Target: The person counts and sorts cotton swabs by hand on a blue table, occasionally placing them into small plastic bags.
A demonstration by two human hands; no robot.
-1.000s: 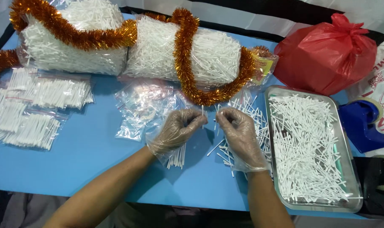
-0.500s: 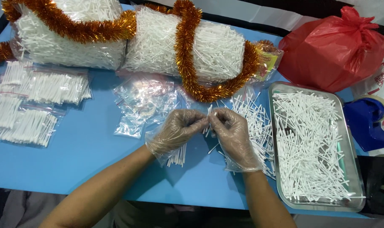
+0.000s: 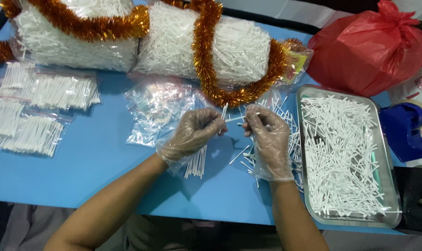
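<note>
A bundle of white cotton swabs [image 3: 197, 160] is gripped in the gloved left hand [image 3: 192, 135], its sticks hanging below the palm, while a single swab [image 3: 241, 117] is pinched between the fingertips of the gloved right hand [image 3: 266, 137]. The hands are held close together above a blue counter [image 3: 99, 162]. Loose swabs [image 3: 290, 139] are scattered just beside the right hand. A metal tray [image 3: 391, 186] heaped with swabs is seen further right, and empty clear bags [image 3: 155, 109] left. Large swab-filled sacks [image 3: 229, 46] draped with orange tinsel [image 3: 204, 51] are stacked behind.
</note>
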